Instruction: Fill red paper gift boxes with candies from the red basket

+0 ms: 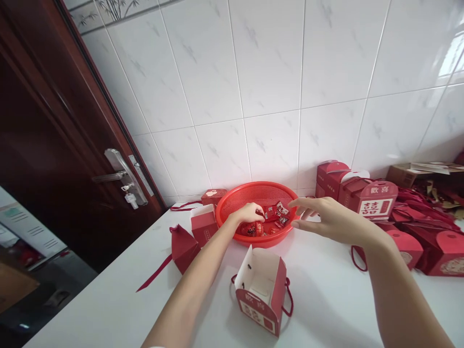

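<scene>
My left hand point(249, 213) reaches into a red plastic colander point(232, 195), its fingers curled onto a red-wrapped candy; the fingertips are partly hidden. Several more red-wrapped candies point(270, 212) lie around it in the colander. My right hand point(326, 220) hovers by the colander's right rim, thumb and fingers apart, holding nothing. In front of the colander stands a small red gift box point(259, 309) with white Chinese characters, its top open. Its white inside shows nothing but small dark spots, and cord handles hang at both sides.
Other red boxes point(203, 224) and a pointed dark red box point(182, 249) with a ribbon sit left of the colander. Many red gift boxes point(373, 198) crowd the right, near a cardboard box point(402, 175). A tiled wall point(271, 145) rises behind; a brown door point(72, 121) stands left.
</scene>
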A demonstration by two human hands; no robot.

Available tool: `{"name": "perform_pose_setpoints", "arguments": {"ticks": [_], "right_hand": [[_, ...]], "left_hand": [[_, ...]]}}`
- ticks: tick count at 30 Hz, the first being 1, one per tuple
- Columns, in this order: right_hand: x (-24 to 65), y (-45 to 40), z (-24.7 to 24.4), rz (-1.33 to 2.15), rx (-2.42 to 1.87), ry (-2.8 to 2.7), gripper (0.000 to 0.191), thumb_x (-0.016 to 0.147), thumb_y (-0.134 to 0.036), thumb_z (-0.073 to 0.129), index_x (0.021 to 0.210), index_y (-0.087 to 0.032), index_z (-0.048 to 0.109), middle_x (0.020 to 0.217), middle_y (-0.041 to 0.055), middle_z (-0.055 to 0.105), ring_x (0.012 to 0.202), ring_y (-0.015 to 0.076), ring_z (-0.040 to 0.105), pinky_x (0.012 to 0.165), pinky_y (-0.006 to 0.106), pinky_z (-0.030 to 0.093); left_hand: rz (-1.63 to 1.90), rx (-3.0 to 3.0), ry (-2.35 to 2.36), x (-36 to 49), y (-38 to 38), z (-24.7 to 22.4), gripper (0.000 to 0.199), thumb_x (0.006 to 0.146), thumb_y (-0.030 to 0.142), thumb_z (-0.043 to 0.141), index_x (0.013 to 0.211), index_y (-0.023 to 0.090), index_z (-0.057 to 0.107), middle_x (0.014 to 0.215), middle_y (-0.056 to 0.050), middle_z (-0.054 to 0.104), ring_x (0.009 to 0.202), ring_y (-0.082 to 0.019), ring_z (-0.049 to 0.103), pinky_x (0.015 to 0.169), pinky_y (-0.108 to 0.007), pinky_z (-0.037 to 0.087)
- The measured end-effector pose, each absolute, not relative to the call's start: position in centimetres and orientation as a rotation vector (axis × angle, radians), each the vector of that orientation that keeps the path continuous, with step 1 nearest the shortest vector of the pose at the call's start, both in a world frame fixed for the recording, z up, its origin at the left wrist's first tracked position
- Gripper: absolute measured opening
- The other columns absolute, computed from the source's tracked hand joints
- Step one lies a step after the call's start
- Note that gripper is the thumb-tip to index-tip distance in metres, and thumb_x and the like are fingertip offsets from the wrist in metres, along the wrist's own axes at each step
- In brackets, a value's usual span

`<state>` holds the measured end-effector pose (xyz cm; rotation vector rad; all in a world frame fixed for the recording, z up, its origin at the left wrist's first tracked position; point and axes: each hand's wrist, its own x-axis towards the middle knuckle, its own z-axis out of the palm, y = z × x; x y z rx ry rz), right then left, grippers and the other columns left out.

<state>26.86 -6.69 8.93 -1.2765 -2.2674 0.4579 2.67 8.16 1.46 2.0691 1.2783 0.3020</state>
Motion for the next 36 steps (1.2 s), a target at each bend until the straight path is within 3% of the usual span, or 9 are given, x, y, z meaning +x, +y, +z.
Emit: {"name": "perform_pose_setpoints", "arguments": {"ticks": [6,10,14,18,22,26,31,33,36], "right_hand": [[25.5,-2.9,6.6,0.612,-1.216,-2.100,0.035,0.085,-0.045,0.064,0.112,-0.022,0.069,0.108,0.0085,0.075,0.094,0.0268,0.072,0.083,0.040,0.056],[22.7,0.1,3.3,0.734,-1.091,-1.839,0.045,0.081,-0.039,0.071,0.122,-0.024,0.062,0.129,0.0106,0.067,0.101,0.0256,0.071,0.089,0.042,0.057],[20.4,2.0,1.0,1.054,-1.037,-1.531,0.051,0.083,-0.048,0.071,0.125,-0.024,0.058,0.115,0.0100,0.071,0.095,0.0240,0.073,0.083,0.040,0.060],[20.0,2.6,0.3,1.266,-1.041,-1.402,0.046,0.079,-0.051,0.076,0.113,-0.021,0.065,0.097,0.0072,0.074,0.081,0.0214,0.073,0.070,0.033,0.060],[20.2,2.6,0.1,1.321,-0.979,-1.489,0.044,0.066,-0.034,0.086,0.102,-0.018,0.068,0.070,-0.0008,0.070,0.066,0.0168,0.067,0.062,0.029,0.054],[19.9,2.6,0.2,1.244,-1.004,-1.301,0.051,0.058,-0.029,0.086,0.105,-0.018,0.069,0.073,0.0006,0.072,0.069,0.0185,0.068,0.066,0.031,0.053],[19.5,2.5,0.5,1.175,-0.994,-1.066,0.025,0.054,-0.028,0.082,0.072,-0.019,0.068,0.073,0.0021,0.071,0.069,0.0183,0.066,0.067,0.031,0.053],[19.5,2.3,0.4,1.172,-0.998,-1.041,0.021,0.056,-0.030,0.080,0.062,-0.020,0.063,0.067,0.0012,0.068,0.065,0.0164,0.062,0.062,0.029,0.051],[19.3,2.2,0.0,1.154,-1.005,-0.973,0.022,0.062,-0.034,0.077,0.063,-0.022,0.059,0.067,-0.0002,0.066,0.065,0.0158,0.061,0.060,0.028,0.051]], "left_hand": [[0.876,1.713,1.112,-0.6,7.8,0.7,0.019,0.077,0.025,0.069,0.092,0.016,0.061,0.087,-0.003,0.067,0.075,-0.012,0.067,0.078,-0.030,0.056],[1.074,1.629,0.991,-1.3,6.6,0.2,0.035,0.067,0.020,0.076,0.099,0.018,0.064,0.107,-0.006,0.068,0.096,-0.017,0.068,0.084,-0.033,0.057],[1.130,1.694,0.881,-0.4,5.1,0.3,0.050,0.060,0.008,0.078,0.108,0.019,0.070,0.122,-0.007,0.069,0.122,-0.024,0.060,0.108,-0.040,0.046],[1.067,1.960,0.815,1.2,4.0,0.1,0.062,0.063,0.002,0.074,0.122,0.021,0.068,0.133,-0.008,0.066,0.130,-0.026,0.057,0.115,-0.043,0.041],[0.955,2.157,0.854,1.9,3.5,-0.2,0.074,0.066,0.000,0.068,0.135,0.024,0.061,0.145,-0.006,0.059,0.137,-0.026,0.052,0.116,-0.041,0.041],[0.905,2.152,1.055,1.6,3.6,0.0,0.093,0.069,0.010,0.074,0.154,0.026,0.039,0.159,-0.007,0.042,0.146,-0.027,0.040,0.119,-0.040,0.037],[0.503,2.130,1.385,1.5,3.7,-0.4,0.065,0.069,0.017,0.075,0.133,0.018,0.062,0.136,-0.013,0.064,0.128,-0.032,0.059,0.109,-0.040,0.045],[0.427,2.133,1.426,1.6,3.4,-0.9,0.067,0.061,0.021,0.081,0.126,0.016,0.066,0.127,-0.017,0.068,0.123,-0.040,0.060,0.103,-0.046,0.048],[0.390,2.157,1.459,1.7,2.3,-2.0,0.085,0.057,0.028,0.085,0.137,0.018,0.059,0.133,-0.021,0.061,0.129,-0.048,0.051,0.104,-0.054,0.045]]}}
